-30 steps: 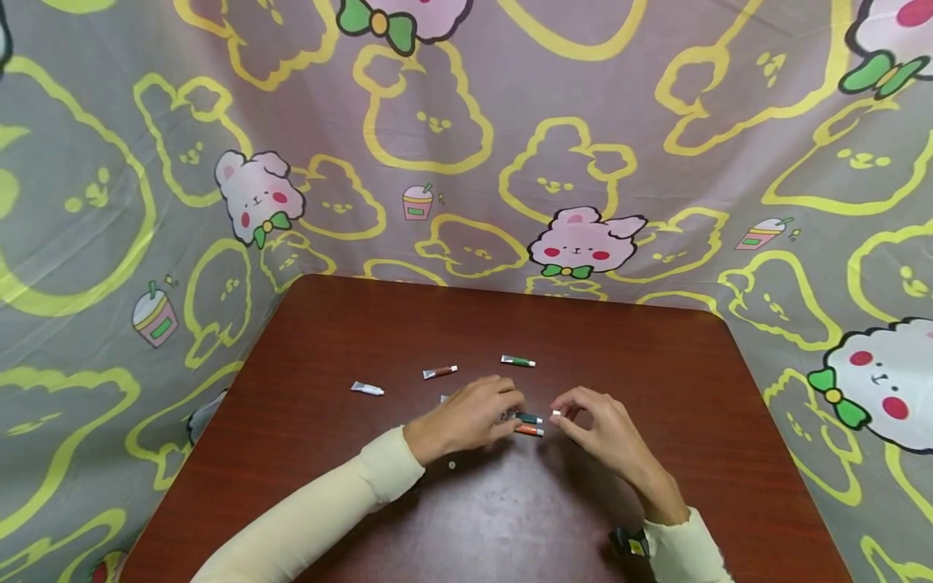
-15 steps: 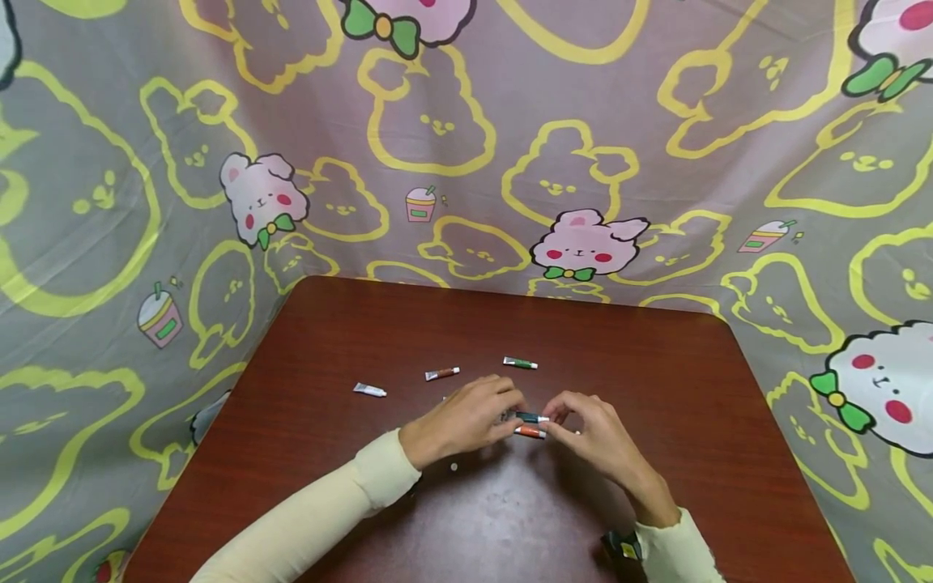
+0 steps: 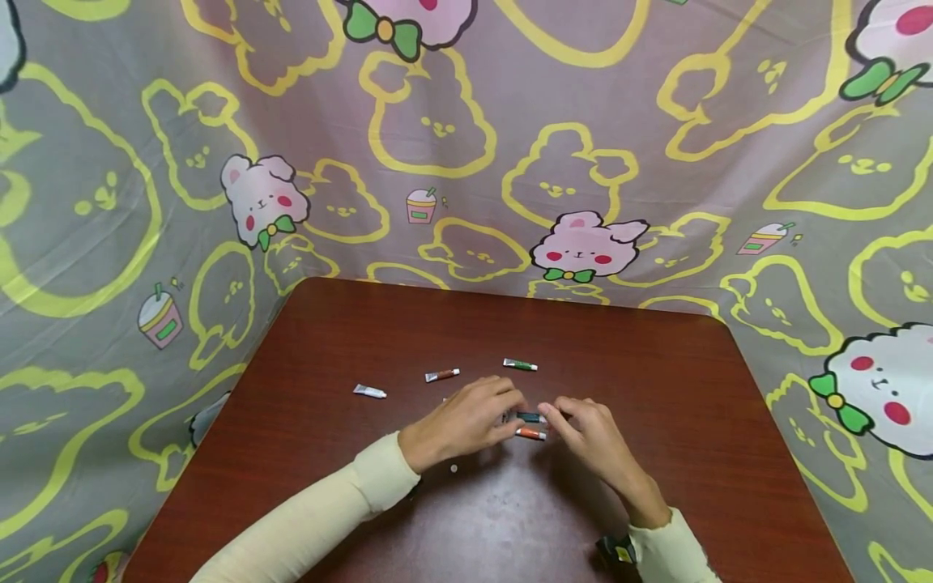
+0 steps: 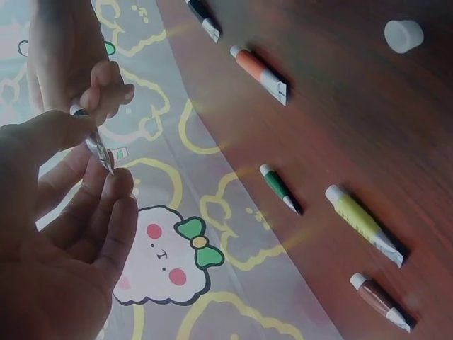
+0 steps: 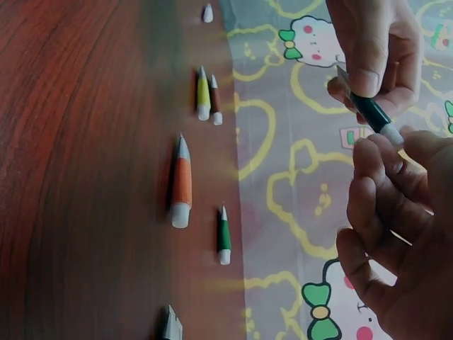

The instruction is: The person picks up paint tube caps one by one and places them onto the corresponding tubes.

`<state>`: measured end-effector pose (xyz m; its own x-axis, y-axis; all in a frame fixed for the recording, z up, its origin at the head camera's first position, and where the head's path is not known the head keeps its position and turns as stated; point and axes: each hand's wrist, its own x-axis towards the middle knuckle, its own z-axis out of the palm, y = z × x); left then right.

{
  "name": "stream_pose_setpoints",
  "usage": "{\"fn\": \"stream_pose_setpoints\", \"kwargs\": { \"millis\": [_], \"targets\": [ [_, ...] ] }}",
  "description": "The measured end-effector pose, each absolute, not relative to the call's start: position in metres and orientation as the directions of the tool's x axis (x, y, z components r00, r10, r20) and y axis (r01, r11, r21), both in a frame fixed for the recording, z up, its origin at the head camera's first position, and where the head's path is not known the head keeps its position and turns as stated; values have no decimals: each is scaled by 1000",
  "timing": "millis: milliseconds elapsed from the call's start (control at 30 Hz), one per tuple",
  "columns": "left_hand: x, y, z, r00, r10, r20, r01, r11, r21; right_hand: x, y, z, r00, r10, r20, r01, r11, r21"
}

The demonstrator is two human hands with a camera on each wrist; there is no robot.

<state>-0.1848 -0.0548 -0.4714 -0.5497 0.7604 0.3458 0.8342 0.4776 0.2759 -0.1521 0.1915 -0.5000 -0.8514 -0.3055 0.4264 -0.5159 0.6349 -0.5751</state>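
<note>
A dark green paint tube (image 3: 531, 418) with a white cap is pinched at its silver end by my left hand (image 3: 470, 417). In the right wrist view the tube (image 5: 370, 111) slants between both hands, held up over the table. Thumb and index finger of my right hand (image 3: 601, 441) pinch its white cap (image 5: 391, 134). An orange paint tube (image 3: 530, 434) lies on the table just below them in the head view. The left wrist view shows a loose white cap (image 4: 404, 36) on the table, also visible as a small white spot (image 3: 453, 468) in the head view.
On the brown table (image 3: 364, 324) lie a green tube (image 3: 521, 365), a brown tube (image 3: 442, 375), a white tube (image 3: 369, 391), a yellow tube (image 4: 364, 225) and a black tube (image 4: 204, 19). Patterned cloth (image 3: 466, 105) surrounds the table's far side and flanks.
My right hand has moved left onto the dark green tube's cap, and its thumb and fingers have shifted there. The left hand has stayed nearly still, holding the tube.
</note>
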Motion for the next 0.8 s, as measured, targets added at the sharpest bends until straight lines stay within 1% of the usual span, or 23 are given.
{"fn": "stream_pose_setpoints", "kwargs": {
  "millis": [100,267,400,500,600,700,800],
  "targets": [
    [-184,-53,-474,-547,761,349,835,472,282,-152,190,-501,-876,-285,389,-476,643,-600],
    [-181,-51,-477,-565,756,331,821,476,314,-154,186,-505,-883,-290,369,-465,647,-604],
    [-181,-52,-479,-553,752,360,832,469,298,-155,185,-503,-899,-283,334,-437,637,-635],
    [-183,-53,-480,-551,742,382,833,465,299,-153,190,-499,-904,-289,316,-428,602,-674],
    [-184,-55,-480,-568,728,384,821,469,325,-153,196,-496,-883,-334,329,-467,564,-681],
    [-185,-56,-481,-581,720,379,810,467,355,-153,200,-495,-850,-385,359,-523,540,-660],
    [-186,-55,-481,-582,719,380,808,462,365,-153,201,-496,-832,-397,387,-552,534,-640]
  ]
}}
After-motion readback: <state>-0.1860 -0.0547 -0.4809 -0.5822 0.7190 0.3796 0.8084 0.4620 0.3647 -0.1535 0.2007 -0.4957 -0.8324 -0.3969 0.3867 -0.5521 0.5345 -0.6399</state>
